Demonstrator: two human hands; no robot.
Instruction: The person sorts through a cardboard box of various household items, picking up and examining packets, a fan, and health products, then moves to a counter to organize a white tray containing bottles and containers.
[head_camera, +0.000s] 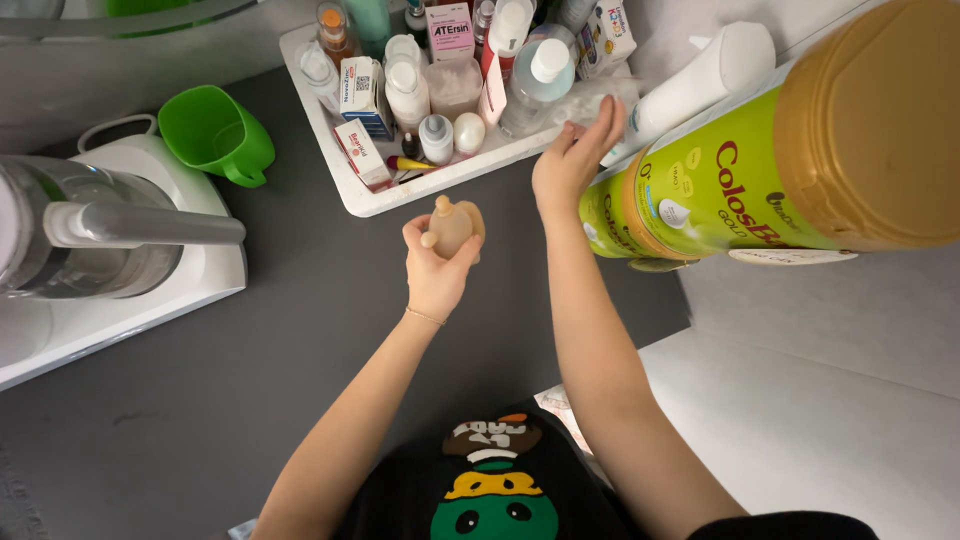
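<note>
You are gripping a small tan baby bottle (452, 226) in your left hand (436, 268) over the dark counter (300, 340), just off the white tray's (345, 180) front edge. It is probably light and smooth, so keep wrapping its body, not the soft teat. Your right hand (570, 165) is reaching open-fingered at the tray's right corner, holding nothing.

Home counter (300, 330): medicine tray (345, 190), formula tin (760, 170)

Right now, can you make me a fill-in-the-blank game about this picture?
1. The left hand holds a baby ____.
2. The cup beside the white machine is ____.
3. The right hand reaches toward the white ____ full of small containers.
4. The big can has a ____ lid.

Missing words: bottle; green; tray; gold
</note>
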